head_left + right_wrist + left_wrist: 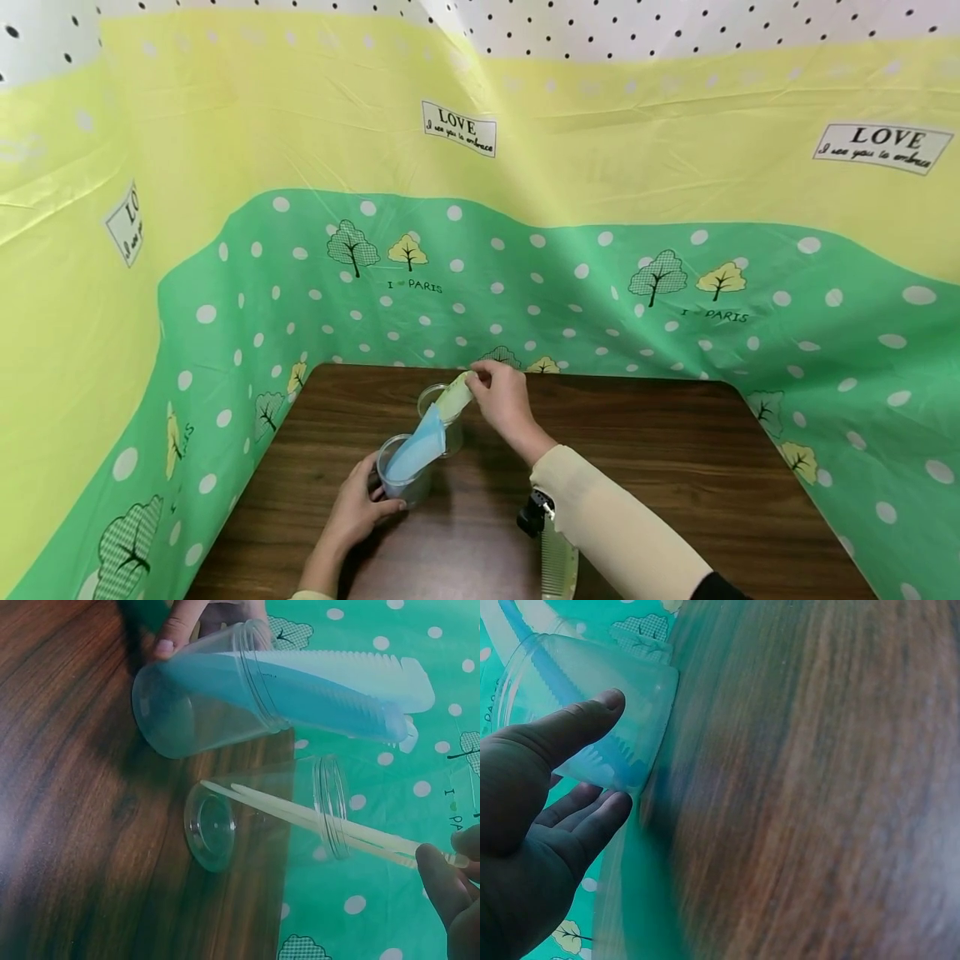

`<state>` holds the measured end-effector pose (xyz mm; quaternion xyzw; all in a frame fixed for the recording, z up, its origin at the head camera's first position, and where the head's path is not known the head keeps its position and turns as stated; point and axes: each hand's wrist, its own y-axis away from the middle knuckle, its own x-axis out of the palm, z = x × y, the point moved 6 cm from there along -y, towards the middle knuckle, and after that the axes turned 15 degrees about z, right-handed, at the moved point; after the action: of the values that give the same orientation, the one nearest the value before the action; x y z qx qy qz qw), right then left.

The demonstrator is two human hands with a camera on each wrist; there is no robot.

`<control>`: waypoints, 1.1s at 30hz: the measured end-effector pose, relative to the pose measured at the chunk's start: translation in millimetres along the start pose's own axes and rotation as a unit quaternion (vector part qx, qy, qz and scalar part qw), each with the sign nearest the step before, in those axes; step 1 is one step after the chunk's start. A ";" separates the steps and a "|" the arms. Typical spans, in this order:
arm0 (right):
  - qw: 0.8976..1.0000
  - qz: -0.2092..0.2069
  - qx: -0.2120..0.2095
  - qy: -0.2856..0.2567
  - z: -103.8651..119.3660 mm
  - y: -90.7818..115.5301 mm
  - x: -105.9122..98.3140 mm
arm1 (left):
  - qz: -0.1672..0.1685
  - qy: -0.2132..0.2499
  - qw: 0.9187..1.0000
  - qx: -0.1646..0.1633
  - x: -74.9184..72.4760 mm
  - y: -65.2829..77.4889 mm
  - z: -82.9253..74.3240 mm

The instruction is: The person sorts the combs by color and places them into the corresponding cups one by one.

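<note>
My left hand (356,504) holds a clear plastic jar (187,724), thumb on one side and fingers on the other. Blue combs (420,447) lean in this jar with their upper ends sticking out of its mouth. Behind it stands a second clear jar (214,825). Pale green combs (455,397) reach into that one, looking like two thin strips edge-on in the right wrist view. At their upper ends, my right hand (504,404) pinches them between thumb and fingers. The left wrist view shows thumb and fingertips against the first jar, with blue teeth visible through the wall.
Another pale green comb (557,560) lies on the brown wooden table (675,467), partly under the right sleeve (622,517). A black wrist camera (534,512) sits below that sleeve. A patterned green and yellow curtain (570,283) surrounds the table's back and sides.
</note>
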<state>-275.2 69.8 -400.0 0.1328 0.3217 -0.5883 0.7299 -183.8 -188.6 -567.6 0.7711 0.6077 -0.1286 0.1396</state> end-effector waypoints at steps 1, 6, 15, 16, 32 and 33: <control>1.000 0.002 -0.001 0.002 0.2 -0.8 0.2 | 0.000 0.000 1.000 0.001 0.2 0.2 -0.5; 1.000 0.004 -0.004 0.013 -0.8 -4.5 1.7 | -0.001 -0.001 1.000 -0.001 1.7 1.0 -1.0; 1.000 0.006 0.001 0.020 -3.8 -6.4 4.0 | 0.001 0.002 1.000 -0.004 5.7 1.3 -1.7; 1.000 0.006 0.001 0.022 -3.9 -6.5 4.1 | 0.001 0.003 1.000 -0.005 5.7 1.3 -2.0; 0.999 0.043 -0.009 0.021 -9.8 -2.3 5.5 | -0.006 -0.002 1.000 0.002 1.8 2.3 -2.8; 0.999 0.043 -0.011 0.018 -10.6 -1.5 4.7 | -0.006 -0.001 1.000 0.002 1.9 2.4 -2.7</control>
<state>-279.4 71.8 -410.8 0.1498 0.3352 -0.5502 0.7500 -180.9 -186.4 -565.7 0.7678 0.6116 -0.1315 0.1382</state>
